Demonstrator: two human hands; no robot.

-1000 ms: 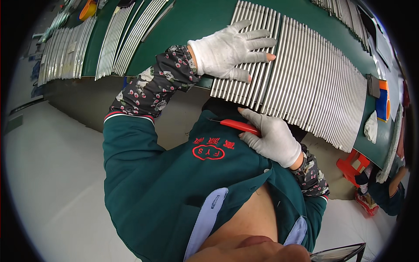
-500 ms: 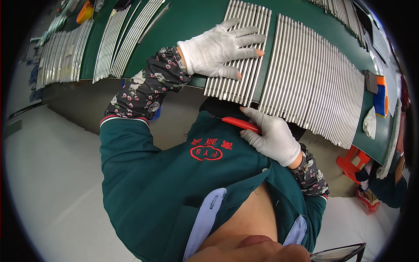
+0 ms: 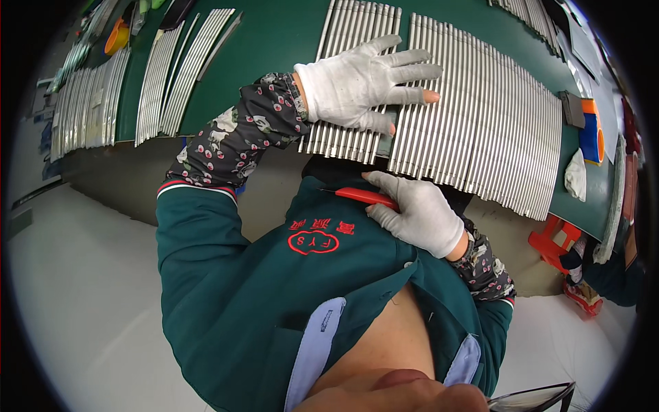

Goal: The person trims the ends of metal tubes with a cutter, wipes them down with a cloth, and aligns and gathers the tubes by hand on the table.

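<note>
My left hand [image 3: 367, 84], in a white glove with bare thumb and finger tips, lies spread over a row of slim silvery metal tubes [image 3: 334, 145]. Its fingertips reach across the narrow gap onto a second, wider row of such tubes [image 3: 480, 117] on the right. Below the table's near edge, close to my body, my right hand [image 3: 423, 216] is closed around a red-handled knife [image 3: 366, 197]. A thin, pointed tip sticks out of the knife toward the left. My palm hides the rear of the handle.
More metal strips [image 3: 189, 75] and wrapped bundles [image 3: 91, 103] lie on the green table [image 3: 264, 41] at the left. At the right edge are a dark block [image 3: 572, 108], a blue-and-orange tape dispenser [image 3: 592, 130] and a white cloth [image 3: 575, 176]. A red stool [image 3: 551, 240] and a person's sleeve [image 3: 614, 278] are beyond.
My left hand has slid to the right across the tubes, from the left row to over the gap. My right hand keeps its hold on the knife. The view has shifted slightly.
</note>
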